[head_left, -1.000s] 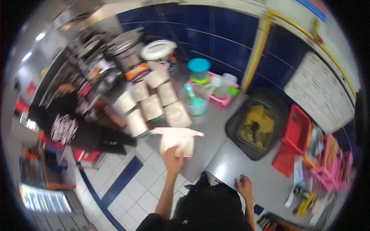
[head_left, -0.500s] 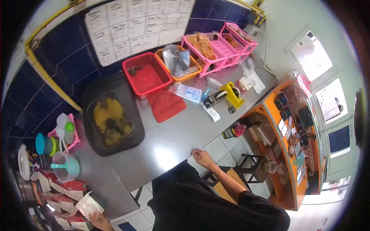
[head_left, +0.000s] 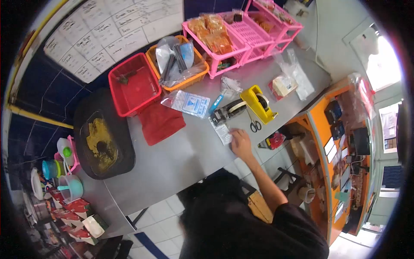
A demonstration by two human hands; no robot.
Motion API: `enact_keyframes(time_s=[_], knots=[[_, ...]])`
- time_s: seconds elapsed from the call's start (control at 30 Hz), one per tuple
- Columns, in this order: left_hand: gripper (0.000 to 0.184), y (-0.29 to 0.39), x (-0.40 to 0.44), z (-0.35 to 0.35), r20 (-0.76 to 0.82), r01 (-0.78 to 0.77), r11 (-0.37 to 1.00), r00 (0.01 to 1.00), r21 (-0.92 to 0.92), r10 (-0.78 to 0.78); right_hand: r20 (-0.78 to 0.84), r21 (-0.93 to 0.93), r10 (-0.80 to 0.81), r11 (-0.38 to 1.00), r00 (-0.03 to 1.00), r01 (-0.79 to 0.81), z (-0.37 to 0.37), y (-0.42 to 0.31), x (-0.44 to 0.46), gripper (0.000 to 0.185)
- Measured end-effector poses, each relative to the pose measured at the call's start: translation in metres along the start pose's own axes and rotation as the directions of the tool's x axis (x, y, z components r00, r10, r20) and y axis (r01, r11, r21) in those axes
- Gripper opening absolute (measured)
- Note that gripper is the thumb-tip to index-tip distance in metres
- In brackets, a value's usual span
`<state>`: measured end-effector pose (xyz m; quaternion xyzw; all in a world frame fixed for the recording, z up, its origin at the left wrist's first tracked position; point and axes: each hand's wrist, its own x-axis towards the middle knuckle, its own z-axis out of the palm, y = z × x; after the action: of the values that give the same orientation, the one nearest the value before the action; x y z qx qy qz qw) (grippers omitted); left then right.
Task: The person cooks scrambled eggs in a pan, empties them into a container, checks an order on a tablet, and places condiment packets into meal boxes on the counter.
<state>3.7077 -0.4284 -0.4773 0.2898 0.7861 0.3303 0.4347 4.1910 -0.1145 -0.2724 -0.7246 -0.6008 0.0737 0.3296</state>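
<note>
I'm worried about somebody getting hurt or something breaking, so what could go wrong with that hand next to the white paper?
The scissors lie near the edge of the counter, close to the right hand, so a bump might knock them off. The white paper seems to reach the black thing beside it, so a hard tug might tear the paper.

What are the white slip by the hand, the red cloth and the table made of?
Slip: probably thin, matte paper, white with dark print.
Cloth: looks like soft fabric, dull with an uneven, limp outline; which fibre, I can't tell.
Table: likely smooth metal, plain grey with a soft, blurry sheen.
</note>
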Motion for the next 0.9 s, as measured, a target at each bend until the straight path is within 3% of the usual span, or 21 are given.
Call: enact_keyframes(time_s=[0.03, 0.07, 0.13, 0.27, 0.37, 0.43, 0.47, 0.5, 0.53, 0.6, 0.7, 0.77, 0.9], knots=[[0.025, 0.01, -0.027, 0.013, 0.075, 0.103, 0.986, 0.991, 0.128, -0.113, 0.098, 0.026, -0.037, 0.999, 0.994, 0.034, 0.0, 0.01, 0.003, 0.023], [0.025, 0.016, -0.046, 0.019, 0.114, 0.15, 0.972, 0.979, 0.182, -0.172, 0.124, 0.034, -0.024, 0.999, 0.992, 0.02, -0.002, 0.014, 0.001, 0.023], [0.025, 0.03, -0.073, 0.027, 0.142, 0.23, 0.945, 0.953, 0.233, -0.267, 0.222, -0.062, -0.144, 0.985, 0.964, 0.161, -0.007, 0.019, 0.016, 0.031], [0.024, 0.04, -0.104, 0.027, 0.15, 0.246, 0.905, 0.938, 0.348, -0.313, 0.26, 0.011, -0.181, 0.983, 0.949, 0.185, -0.009, 0.034, 0.02, 0.043], [0.024, 0.025, -0.09, 0.013, 0.206, 0.093, 0.871, 0.954, 0.482, -0.216, 0.266, 0.045, -0.19, 0.982, 0.945, 0.184, -0.008, 0.045, 0.017, 0.048], [0.025, -0.002, -0.06, 0.001, 0.312, -0.153, 0.811, 0.949, 0.564, -0.038, 0.285, 0.026, -0.174, 0.984, 0.943, 0.173, -0.015, 0.04, 0.016, 0.05], [0.026, -0.008, -0.045, -0.003, 0.42, -0.369, 0.708, 0.901, 0.603, 0.111, 0.322, 0.006, -0.171, 0.984, 0.931, 0.178, -0.018, 0.036, 0.018, 0.052], [0.025, 0.001, -0.033, -0.001, 0.406, -0.264, 0.886, 0.909, 0.381, 0.096, 0.313, 0.0, -0.18, 0.982, 0.932, 0.19, -0.019, 0.035, 0.019, 0.052], [0.025, 0.022, -0.028, 0.006, 0.344, -0.083, 0.97, 0.939, 0.23, -0.002, 0.319, -0.024, -0.201, 0.975, 0.926, 0.219, -0.018, 0.035, 0.016, 0.054], [0.026, 0.078, -0.017, 0.026, 0.168, 0.298, 0.954, 0.943, -0.042, -0.287, 0.341, -0.05, -0.226, 0.965, 0.912, 0.258, -0.015, 0.035, 0.012, 0.057], [0.024, 0.132, -0.007, 0.052, 0.136, 0.234, 0.97, 0.965, -0.072, -0.223, 0.361, -0.105, -0.206, 0.96, 0.91, 0.259, -0.012, 0.033, 0.002, 0.058], [0.022, 0.155, -0.004, 0.068, 0.148, 0.212, 0.971, 0.97, -0.112, -0.194, 0.271, -0.142, -0.219, 0.954, 0.937, 0.264, -0.007, 0.032, 0.0, 0.055], [0.02, 0.161, -0.032, 0.101, 0.19, 0.204, 0.976, 0.964, -0.078, -0.187, 0.265, -0.121, -0.294, 0.935, 0.918, 0.334, -0.009, 0.037, -0.001, 0.054]])
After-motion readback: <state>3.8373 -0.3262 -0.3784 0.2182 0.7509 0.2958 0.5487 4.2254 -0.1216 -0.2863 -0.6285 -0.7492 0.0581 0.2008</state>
